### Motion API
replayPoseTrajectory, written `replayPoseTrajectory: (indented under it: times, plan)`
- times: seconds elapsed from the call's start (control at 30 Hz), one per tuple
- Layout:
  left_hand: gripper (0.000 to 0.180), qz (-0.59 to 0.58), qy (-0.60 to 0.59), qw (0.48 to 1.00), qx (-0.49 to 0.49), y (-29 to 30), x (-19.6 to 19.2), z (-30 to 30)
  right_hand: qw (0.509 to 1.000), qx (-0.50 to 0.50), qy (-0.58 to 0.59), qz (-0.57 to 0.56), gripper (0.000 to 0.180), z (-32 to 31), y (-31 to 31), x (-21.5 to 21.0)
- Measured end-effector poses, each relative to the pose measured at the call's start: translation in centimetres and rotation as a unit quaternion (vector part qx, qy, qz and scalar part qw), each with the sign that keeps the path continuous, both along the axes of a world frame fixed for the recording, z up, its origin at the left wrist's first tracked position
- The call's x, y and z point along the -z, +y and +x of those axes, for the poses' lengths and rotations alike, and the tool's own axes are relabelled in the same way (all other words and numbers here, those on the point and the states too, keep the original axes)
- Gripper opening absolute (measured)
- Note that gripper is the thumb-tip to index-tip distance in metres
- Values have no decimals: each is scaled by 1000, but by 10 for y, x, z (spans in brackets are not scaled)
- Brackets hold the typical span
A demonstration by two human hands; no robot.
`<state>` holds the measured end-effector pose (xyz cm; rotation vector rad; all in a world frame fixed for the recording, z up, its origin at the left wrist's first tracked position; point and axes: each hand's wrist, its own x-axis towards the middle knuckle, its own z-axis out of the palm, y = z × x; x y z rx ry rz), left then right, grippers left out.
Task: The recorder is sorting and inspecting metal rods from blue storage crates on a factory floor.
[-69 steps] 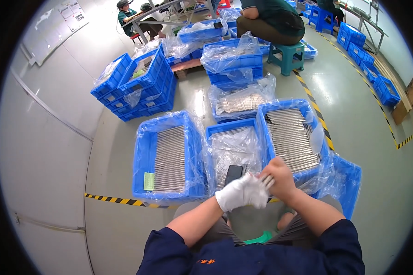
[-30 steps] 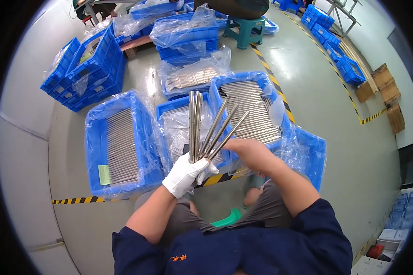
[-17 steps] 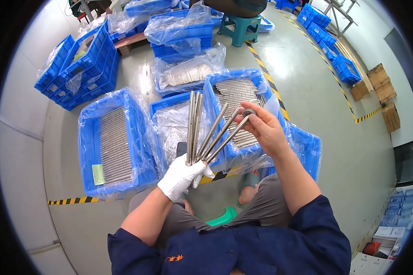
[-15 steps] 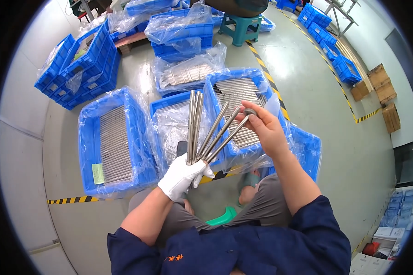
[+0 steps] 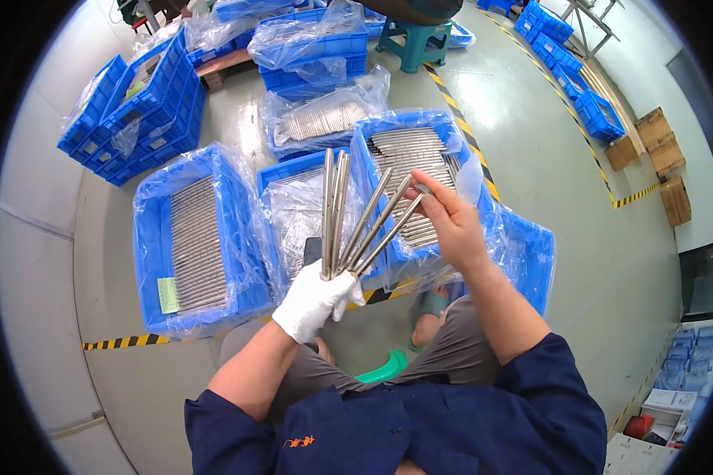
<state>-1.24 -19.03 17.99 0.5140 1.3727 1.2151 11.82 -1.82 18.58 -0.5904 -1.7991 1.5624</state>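
My left hand (image 5: 310,307), in a white glove, is closed round the lower ends of several slim metal rods (image 5: 338,214), which fan out upward. My bare right hand (image 5: 459,237) pinches a small, round, grey metal piece (image 5: 423,189) at the upper end of the rightmost rod; whether the piece sits on that rod I cannot tell. Behind the hands, a plastic-lined blue crate (image 5: 363,150) holds rows of similar rods. To its left, another blue crate (image 5: 271,172) holds rods beneath clear plastic, and a dark flat object (image 5: 313,251) lies at its near end.
At left stands a lined blue crate (image 5: 152,265) of rods with a green label (image 5: 169,294). Another blue crate (image 5: 537,253) is at right. Stacked blue crates (image 5: 162,119) and a teal stool (image 5: 413,47) stand farther back. Yellow-black tape (image 5: 461,123) marks the floor.
The round piece in my right fingers has turned and shows a thinner profile. My right hand has shifted slightly. My left hand still holds the fanned rods; the whole view has moved a little.
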Motion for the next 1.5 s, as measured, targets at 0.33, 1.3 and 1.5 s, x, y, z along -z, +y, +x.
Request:
replayPoseTrajectory:
  times: [0.33,1.3,1.5]
  plan:
    - [15,-70,59,993,72,-5,-2,-15,977,-148,-49,-142,37,34,53,-25]
    - [14,-78,119,984,106,-10,8,-4,949,-207,-121,-205,32,21,39,-18]
    - [17,-82,165,975,124,-11,18,-4,953,-185,-178,-162,31,20,36,-16]
